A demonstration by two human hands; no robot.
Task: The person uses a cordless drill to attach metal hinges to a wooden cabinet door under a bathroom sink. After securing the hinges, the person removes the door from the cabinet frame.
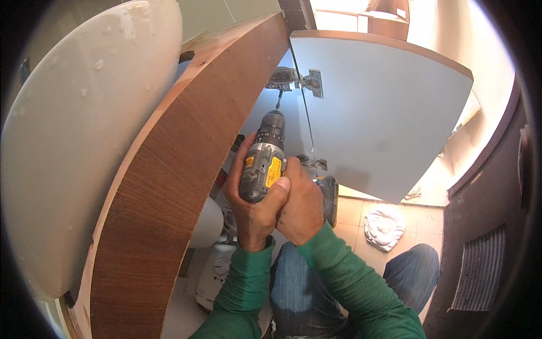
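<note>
Both my hands are closed on a cordless drill (264, 155), grey and black with yellow labels. My left hand (248, 209) cups the body from the left and behind. My right hand (299, 200) wraps the grip, and the dark battery (328, 198) sticks out to its right. The bit (279, 100) points away from me and reaches the upper hinge (284, 78) inside the cabinet; whether it sits in a screw is too small to tell. That hinge joins the pale cabinet door (384, 107), which stands open. A lower hinge (311, 162) shows just beyond my right hand.
A curved brown wooden cabinet front (152, 186) rises close on my left, with a white basin (96, 113) above it. Below stands a white appliance with a dial (217, 268). A crumpled white cloth (385, 227) lies on the tiled floor. A dark vented door (480, 248) is at the right.
</note>
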